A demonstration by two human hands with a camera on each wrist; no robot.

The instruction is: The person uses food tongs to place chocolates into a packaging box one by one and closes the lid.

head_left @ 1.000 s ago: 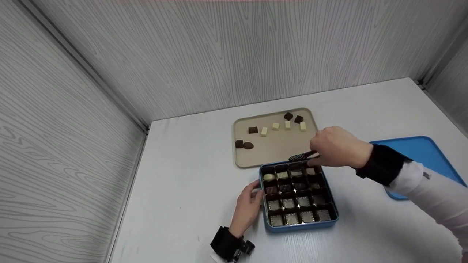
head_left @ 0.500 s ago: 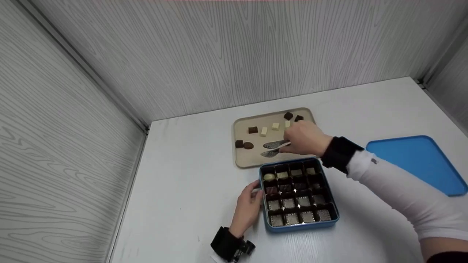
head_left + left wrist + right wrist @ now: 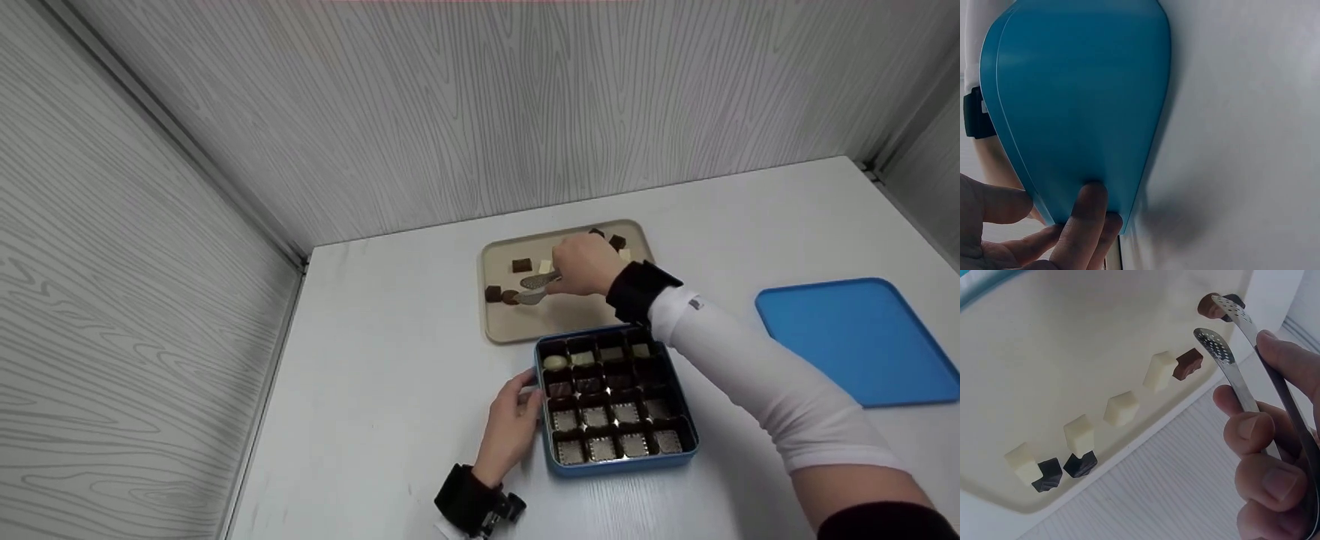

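Metal tongs (image 3: 1230,354), gripped in the right hand (image 3: 585,264), have been carried from the blue tin (image 3: 679,457) to the beige tray (image 3: 562,326). Their open tips apparently reach a round brown chocolate (image 3: 1208,305). The tin's side is touched by the left hand (image 3: 510,431).

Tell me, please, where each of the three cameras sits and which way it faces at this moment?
Head: high above the table, looking forward and down at the beige tray, the blue tin and the blue lid; both forearms and hands show.
Left wrist: low beside the tin's blue wall; the left hand touches it with its fingertips.
Right wrist: close over the tray, along the tongs held by the right hand.
Shared: head and right wrist both show the tray, its chocolates and the tongs.
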